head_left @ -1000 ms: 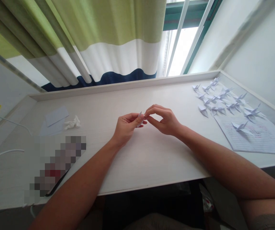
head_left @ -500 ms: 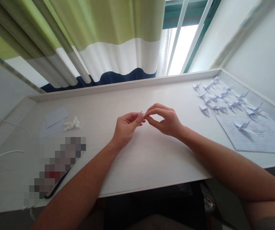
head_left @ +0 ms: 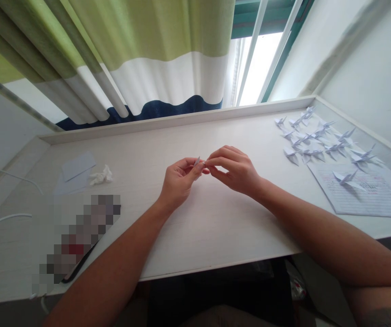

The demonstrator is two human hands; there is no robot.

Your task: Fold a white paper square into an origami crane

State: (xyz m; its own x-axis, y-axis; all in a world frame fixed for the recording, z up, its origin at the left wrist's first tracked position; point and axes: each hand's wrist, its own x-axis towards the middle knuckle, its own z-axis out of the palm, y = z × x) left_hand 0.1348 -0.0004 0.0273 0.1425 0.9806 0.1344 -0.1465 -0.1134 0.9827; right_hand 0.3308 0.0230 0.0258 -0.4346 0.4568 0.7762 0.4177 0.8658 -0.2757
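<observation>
Over the middle of the white desk, my left hand (head_left: 180, 181) pinches a small piece of folded paper (head_left: 197, 160) between thumb and fingers. Only a pale pointed tip of it shows above the thumb; the rest is hidden by the fingers. My right hand (head_left: 234, 168) meets it from the right, thumb and forefinger closed together on the near end of the same paper. The fingertips of both hands are almost touching.
Several folded paper cranes (head_left: 338, 146) stand at the back right, one on a lined written sheet (head_left: 379, 200). At left lie paper sheets (head_left: 77, 165), a crumpled tissue (head_left: 101, 175), a blurred-out phone-like object (head_left: 82, 240) and a white cable (head_left: 6, 219). A curtain (head_left: 168, 77) hangs behind.
My right hand's fingers have shifted slightly left and closed in on the paper, its thumb and forefinger nearer my left fingertips. The things on the desk have stayed where they were.
</observation>
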